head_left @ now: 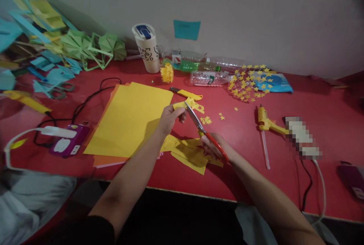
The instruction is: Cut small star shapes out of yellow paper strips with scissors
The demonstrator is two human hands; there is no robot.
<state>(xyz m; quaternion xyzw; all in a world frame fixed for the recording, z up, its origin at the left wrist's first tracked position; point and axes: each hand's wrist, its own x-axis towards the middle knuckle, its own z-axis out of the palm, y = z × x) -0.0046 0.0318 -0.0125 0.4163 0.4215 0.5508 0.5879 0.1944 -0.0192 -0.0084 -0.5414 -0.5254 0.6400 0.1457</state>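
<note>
Right hand [212, 146]: nearest to me, its fingers clenched through the red handles of the scissors [203, 129], blades parted and pointing away toward the yellow strip [186, 104].
Left hand [169, 118]: fingers pinch the near end of that strip, holding it up just above the surface [284, 97], right at the blade tips.
Scraps [189, 154]: yellow offcuts lie under and between my wrists, touching the stack of yellow sheets [129, 118] on my left.
Cut stars [206, 120]: a few small ones lie just beyond the blades; I think more sit on the strip itself, though the view is too small to be sure.
Risk, fingers: I judge the left thumb sits close to the blades; a hurried snip could nick it.
Risk, strip: held at one end only, it may flex and spoil the cut.
Risk, glue gun [264, 120]: it lies to my right with its cord; a wide elbow could drag it.
Far edge: bottles [210, 78], a cup [148, 49] and a star pile [248, 82] by the wall.
</note>
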